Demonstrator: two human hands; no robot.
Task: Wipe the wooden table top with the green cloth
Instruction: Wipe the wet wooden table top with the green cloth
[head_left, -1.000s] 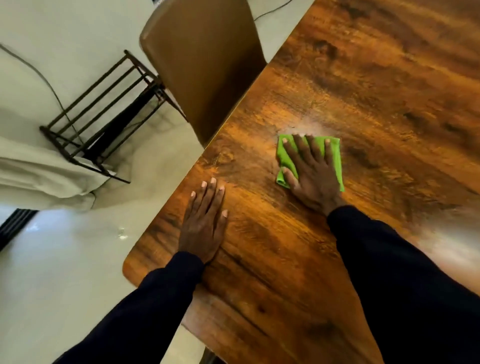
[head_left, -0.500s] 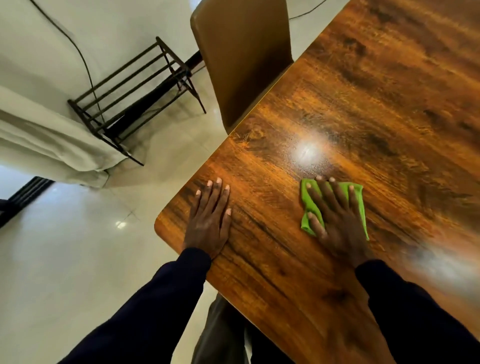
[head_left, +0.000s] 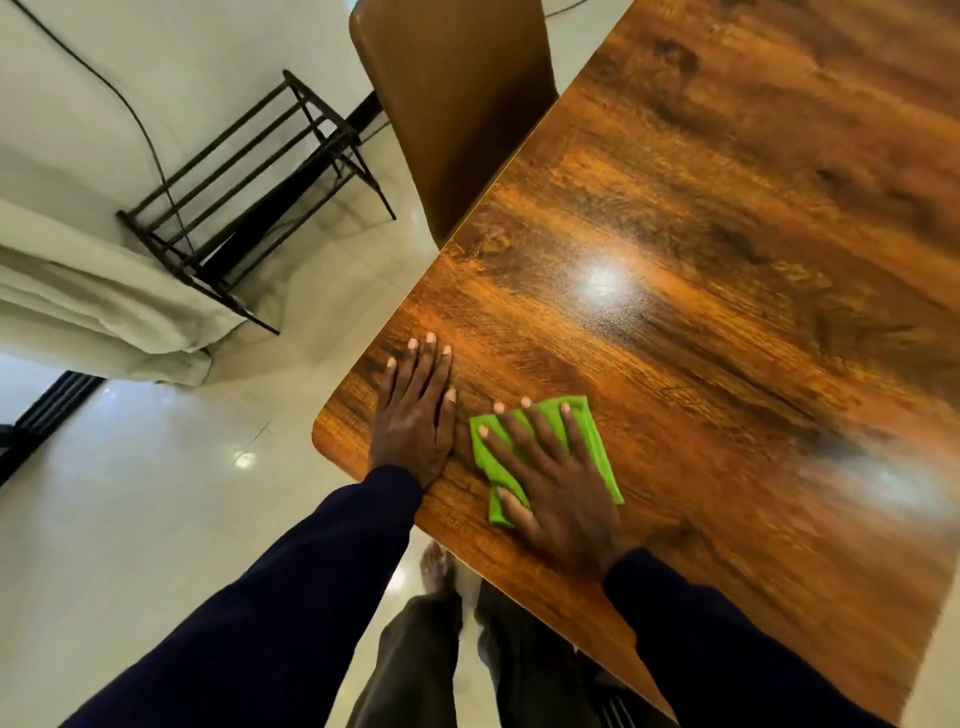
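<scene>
Near the counter's rounded corner, both hands lie flat on the wood. R hand (head_left: 558, 488) presses down on the green cloth (head_left: 597, 447), fingers (head_left: 540, 436) straight and spread wide across it, thumb flat on the cloth's near edge; nothing curled or pinched. Cloth is folded and lies flat on the wooden counter (head_left: 727, 364), mostly under the R palm and fingers, w/ green showing btwn the fingers, past the little finger and on the index side. The two middle fingertips reach the cloth's far edge.

L hand (head_left: 415, 415) rests palm-down on bare wood, just beside the R index finger. Its fingers (head_left: 421, 364) are straight and close together, holding nothing. L thumb tip sits nr the cloth's corner; can't tell if it touches. Counter edge runs just outside the L little finger, and the corner is nr the L wrist. Both arms are in dark navy sleeves (head_left: 291, 597).

Well beyond the R fingertips there's a bright glare spot (head_left: 602, 280) on the glossy grain, plus a softer sheen off to the R little-finger side. Far beyond the L fingertips a tan chair (head_left: 457, 104) is tucked against the counter edge.

Out past the L little-finger side, on the pale glossy floor (head_left: 130, 519): a dark metal rack (head_left: 249, 197) w/ a thin cable (head_left: 140, 119) trailing by it, and cream curtain fabric (head_left: 104, 312) bunched at floor level. Back of the wrists, below the counter edge: the person's dark trousers (head_left: 415, 665) and a bare foot (head_left: 436, 566).
</scene>
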